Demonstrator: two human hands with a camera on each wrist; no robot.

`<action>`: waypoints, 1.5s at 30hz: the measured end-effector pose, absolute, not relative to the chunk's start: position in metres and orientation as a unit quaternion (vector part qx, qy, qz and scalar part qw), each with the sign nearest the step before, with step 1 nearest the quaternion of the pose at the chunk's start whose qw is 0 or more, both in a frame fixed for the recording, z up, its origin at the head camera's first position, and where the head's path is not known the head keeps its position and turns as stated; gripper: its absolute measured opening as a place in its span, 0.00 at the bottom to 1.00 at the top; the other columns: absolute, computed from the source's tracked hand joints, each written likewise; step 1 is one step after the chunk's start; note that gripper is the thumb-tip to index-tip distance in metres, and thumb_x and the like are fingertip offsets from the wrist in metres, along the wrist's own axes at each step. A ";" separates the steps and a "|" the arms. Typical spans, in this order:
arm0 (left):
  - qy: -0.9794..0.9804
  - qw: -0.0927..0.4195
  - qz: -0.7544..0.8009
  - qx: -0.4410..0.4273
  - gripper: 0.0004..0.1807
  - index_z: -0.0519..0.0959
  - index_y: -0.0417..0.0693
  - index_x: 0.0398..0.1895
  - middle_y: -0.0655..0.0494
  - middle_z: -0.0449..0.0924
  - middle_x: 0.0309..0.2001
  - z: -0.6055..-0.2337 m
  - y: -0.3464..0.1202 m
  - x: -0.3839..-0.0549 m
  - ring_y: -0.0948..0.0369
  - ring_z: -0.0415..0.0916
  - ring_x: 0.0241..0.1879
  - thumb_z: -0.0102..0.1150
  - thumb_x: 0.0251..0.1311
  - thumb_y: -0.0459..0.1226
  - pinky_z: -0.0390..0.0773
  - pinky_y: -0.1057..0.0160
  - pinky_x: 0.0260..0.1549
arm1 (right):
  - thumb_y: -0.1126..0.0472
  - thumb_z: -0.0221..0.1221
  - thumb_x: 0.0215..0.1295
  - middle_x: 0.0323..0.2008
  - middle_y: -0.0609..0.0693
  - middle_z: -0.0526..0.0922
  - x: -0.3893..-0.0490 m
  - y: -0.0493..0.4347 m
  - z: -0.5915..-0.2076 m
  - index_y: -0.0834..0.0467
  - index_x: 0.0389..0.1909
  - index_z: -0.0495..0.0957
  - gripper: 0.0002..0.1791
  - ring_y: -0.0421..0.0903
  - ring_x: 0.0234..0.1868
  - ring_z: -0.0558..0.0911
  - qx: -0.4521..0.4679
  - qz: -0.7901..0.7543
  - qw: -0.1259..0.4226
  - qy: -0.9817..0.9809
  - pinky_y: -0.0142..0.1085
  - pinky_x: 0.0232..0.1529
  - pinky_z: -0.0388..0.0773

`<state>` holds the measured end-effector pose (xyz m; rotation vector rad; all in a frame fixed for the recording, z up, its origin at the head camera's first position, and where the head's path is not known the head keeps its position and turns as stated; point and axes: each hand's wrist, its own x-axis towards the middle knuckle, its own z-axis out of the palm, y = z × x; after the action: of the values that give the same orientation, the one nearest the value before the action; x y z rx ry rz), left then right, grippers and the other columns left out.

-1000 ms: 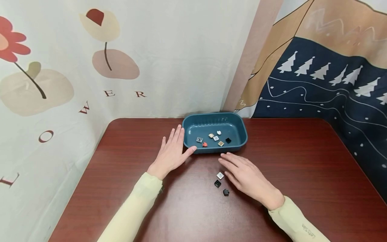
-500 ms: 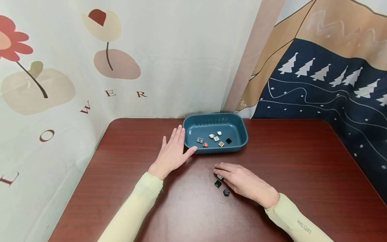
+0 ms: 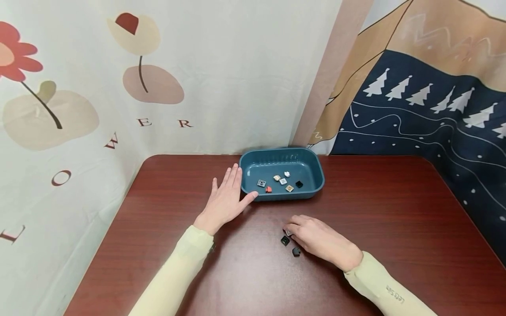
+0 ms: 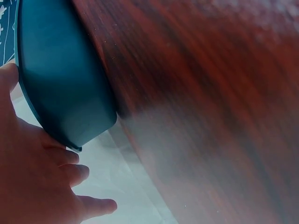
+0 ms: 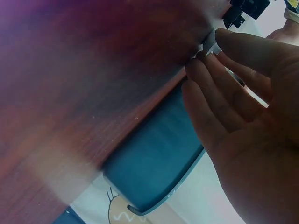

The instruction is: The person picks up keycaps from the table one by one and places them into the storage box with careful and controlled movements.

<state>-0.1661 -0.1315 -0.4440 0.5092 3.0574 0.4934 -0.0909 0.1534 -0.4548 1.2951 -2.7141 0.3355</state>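
Observation:
My left hand (image 3: 223, 202) lies with straight fingers along the left end of a blue-green tray (image 3: 284, 196), its thumb on the front rim. In the left wrist view, the fingers (image 4: 77, 173) touch the tray's rim. My right hand (image 3: 322, 239) is in front of the tray, pinching a small white square piece (image 3: 288, 232) at the table. Between thumb and fingertips in the right wrist view, the white piece (image 5: 211, 44) shows only partly. A black square piece (image 3: 285, 240) and another small black piece (image 3: 296, 251) lie just beside this hand.
Inside the tray lie several small pieces, among them a grey square (image 3: 262, 183), a red piece (image 3: 269, 189) and a black one (image 3: 299, 184). The brown table (image 3: 379, 197) meets a printed curtain (image 3: 237, 87) behind the tray.
My right hand has come back from the tray's front edge toward the loose pieces, and its fingers have closed on the white square piece. The left hand stays at the tray.

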 end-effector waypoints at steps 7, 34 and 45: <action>0.974 0.003 0.158 0.161 0.53 0.46 0.38 0.83 0.45 0.41 0.84 -0.444 -0.132 -0.165 0.49 0.39 0.83 0.40 0.73 0.69 0.45 0.29 0.72 | 0.68 0.67 0.66 0.36 0.45 0.81 -0.090 0.155 -0.455 0.56 0.43 0.87 0.07 0.40 0.37 0.81 0.415 0.113 0.061 -0.901 0.35 0.42 0.83; 0.967 0.019 0.190 0.170 0.53 0.44 0.36 0.83 0.43 0.38 0.84 -0.442 -0.132 -0.165 0.46 0.37 0.82 0.43 0.73 0.66 0.46 0.37 0.75 | 0.66 0.72 0.61 0.46 0.53 0.86 -0.115 0.179 -0.414 0.61 0.52 0.86 0.17 0.49 0.47 0.84 0.300 0.210 0.217 -0.905 0.46 0.48 0.85; 0.967 0.017 0.191 0.168 0.54 0.44 0.36 0.83 0.42 0.39 0.84 -0.443 -0.132 -0.166 0.46 0.36 0.82 0.43 0.73 0.67 0.47 0.36 0.75 | 0.65 0.69 0.66 0.49 0.55 0.85 -0.144 0.173 -0.413 0.62 0.55 0.85 0.16 0.51 0.49 0.84 0.264 0.236 0.196 -0.915 0.49 0.50 0.84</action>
<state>-0.1658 -0.1321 -0.4429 0.5223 3.0046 0.5944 -0.1442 0.1732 -0.4127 0.7384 -2.5629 0.6609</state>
